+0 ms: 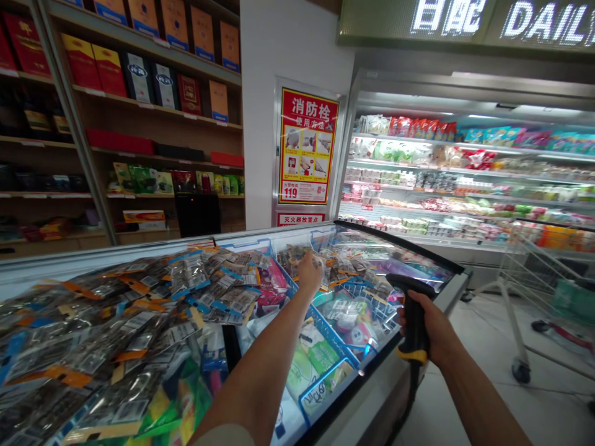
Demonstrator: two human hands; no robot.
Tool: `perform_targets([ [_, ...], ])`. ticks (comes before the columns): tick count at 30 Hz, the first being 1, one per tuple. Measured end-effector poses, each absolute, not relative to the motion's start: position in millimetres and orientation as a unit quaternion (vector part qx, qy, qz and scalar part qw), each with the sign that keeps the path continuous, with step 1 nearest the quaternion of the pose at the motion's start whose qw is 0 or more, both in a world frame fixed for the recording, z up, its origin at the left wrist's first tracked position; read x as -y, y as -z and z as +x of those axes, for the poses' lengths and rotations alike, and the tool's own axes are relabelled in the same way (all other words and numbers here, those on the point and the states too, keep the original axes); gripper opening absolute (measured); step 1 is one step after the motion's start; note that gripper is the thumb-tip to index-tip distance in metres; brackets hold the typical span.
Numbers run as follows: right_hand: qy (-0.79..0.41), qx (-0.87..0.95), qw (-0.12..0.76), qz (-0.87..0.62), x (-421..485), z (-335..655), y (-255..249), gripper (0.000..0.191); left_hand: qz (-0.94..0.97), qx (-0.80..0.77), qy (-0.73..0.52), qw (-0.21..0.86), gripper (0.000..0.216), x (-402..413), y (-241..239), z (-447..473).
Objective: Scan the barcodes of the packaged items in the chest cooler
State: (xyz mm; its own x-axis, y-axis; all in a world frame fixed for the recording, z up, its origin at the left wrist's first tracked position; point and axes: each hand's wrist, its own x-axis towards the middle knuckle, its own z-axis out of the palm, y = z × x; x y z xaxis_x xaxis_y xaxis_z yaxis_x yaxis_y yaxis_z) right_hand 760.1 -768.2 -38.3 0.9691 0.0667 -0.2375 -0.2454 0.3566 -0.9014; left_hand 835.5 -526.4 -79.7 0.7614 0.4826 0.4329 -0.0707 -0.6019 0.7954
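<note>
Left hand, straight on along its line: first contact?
Probably the small packets just ahead of the left hand, before the freezer's far wall. Depth is unclear there; it may already be touching them.

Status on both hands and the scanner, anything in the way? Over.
Right hand: grip closed around scanner. Left hand: at small packets, grip unclear. Freezer glass right of left hand shows reflections, may hamper viewing.

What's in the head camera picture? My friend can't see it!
A person's right hand holds a black scanner while the left hand reaches to small packets heaped across a glass-topped case. Behind are shelves, a red sign and a lit cooler.
</note>
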Motion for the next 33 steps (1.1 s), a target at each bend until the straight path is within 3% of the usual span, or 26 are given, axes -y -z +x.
perform_targets([
  [4,-0.094,-0.083,0.82,-0.559,773.4,760.0,42.3,0.013,0.899,-0.127,-0.318,0.273,0.048,529.3,87.5,826.4],
  [9,-0.113,-0.07,0.824,-0.55,762.7,755.1,42.2,0.014,0.931,-0.125,-0.285,0.192,0.042,508.3,74.7,807.1],
  [15,-0.142,-0.049,0.832,-0.533,745.1,745.0,34.8,0.014,0.936,-0.228,-0.266,0.043,0.035,443.2,45.7,762.6],
  [18,-0.148,-0.037,0.833,-0.531,739.4,740.3,30.2,0.014,0.943,-0.272,-0.193,-0.018,0.034,414.7,39.6,744.4],
  [26,-0.148,-0.033,0.831,-0.535,740.4,735.8,29.3,0.014,0.962,-0.263,-0.055,-0.051,0.029,397.2,35.0,743.7],
  [33,-0.163,-0.025,0.825,-0.54,738.4,732.8,32.5,0.015,0.966,-0.236,-0.095,0.039,0.036,406.5,19.4,756.5],
])
